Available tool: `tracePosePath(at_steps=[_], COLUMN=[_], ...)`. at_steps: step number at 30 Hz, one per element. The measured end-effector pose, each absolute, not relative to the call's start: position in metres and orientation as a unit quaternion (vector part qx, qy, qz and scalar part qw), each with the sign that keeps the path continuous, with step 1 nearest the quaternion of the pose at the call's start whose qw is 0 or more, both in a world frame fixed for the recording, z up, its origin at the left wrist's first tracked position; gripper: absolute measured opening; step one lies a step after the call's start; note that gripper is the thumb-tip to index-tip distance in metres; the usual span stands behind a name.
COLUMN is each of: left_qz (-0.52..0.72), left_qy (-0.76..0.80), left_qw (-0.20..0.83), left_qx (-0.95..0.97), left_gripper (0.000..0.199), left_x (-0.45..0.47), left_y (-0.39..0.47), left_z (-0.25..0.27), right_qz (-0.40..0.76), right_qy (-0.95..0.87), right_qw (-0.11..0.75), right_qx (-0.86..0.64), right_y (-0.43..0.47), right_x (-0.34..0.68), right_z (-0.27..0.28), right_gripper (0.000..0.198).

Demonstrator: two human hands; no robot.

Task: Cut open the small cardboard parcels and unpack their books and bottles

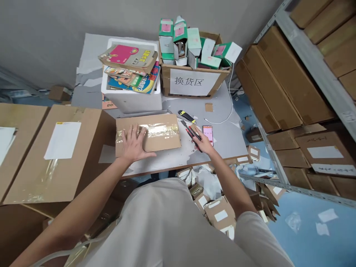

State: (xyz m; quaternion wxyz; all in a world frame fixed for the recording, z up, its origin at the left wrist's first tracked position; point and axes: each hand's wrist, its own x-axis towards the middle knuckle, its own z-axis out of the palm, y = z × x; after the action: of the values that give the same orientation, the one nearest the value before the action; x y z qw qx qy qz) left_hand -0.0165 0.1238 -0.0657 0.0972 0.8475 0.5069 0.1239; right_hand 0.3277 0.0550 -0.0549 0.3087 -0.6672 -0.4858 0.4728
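A taped cardboard box (162,131) lies flat near the table's front edge. My left hand (134,142) rests on its left part with the fingers spread over the clear tape. Just right of the box, my right hand (203,141) is closed around a black and red box cutter (191,132), its front end pointing up and left. Behind that hand a yellow and black utility knife (187,116) lies on the table. A phone (207,135) with a lit pinkish screen lies right beside my right hand.
At the back stand a white foam box (133,104) of books and a labelled carton (166,83) of green and white boxes. A white cable (230,92) hangs onto the table. Large cartons (52,148) flank the left; a loaded shelf (308,48) stands right. Cardboard litters the floor.
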Motion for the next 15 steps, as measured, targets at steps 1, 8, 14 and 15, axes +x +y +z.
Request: tracePosePath(at_steps=[1, 8, 14, 15], left_qz=[0.108, 0.072, 0.078, 0.077], left_qy=[0.502, 0.51, 0.506, 0.506], left_qw=[0.097, 0.101, 0.116, 0.117], left_qx=[0.852, 0.851, 0.851, 0.851], left_gripper=[0.128, 0.129, 0.128, 0.127], left_x=[-0.012, -0.007, -0.006, -0.006], left_y=[0.127, 0.13, 0.128, 0.128], left_z=[-0.065, -0.069, -0.068, -0.068], right_qz=[0.489, 0.537, 0.557, 0.558], right_qy=[-0.469, -0.446, -0.449, -0.456], right_qw=[0.324, 0.375, 0.369, 0.362], right_qx=[-0.66, -0.61, -0.593, -0.591], right_y=[0.057, 0.068, 0.068, 0.069], right_x=[0.321, 0.312, 0.318, 0.321], right_z=[-0.061, -0.075, -0.083, -0.081], right_gripper=[0.067, 0.06, 0.061, 0.061])
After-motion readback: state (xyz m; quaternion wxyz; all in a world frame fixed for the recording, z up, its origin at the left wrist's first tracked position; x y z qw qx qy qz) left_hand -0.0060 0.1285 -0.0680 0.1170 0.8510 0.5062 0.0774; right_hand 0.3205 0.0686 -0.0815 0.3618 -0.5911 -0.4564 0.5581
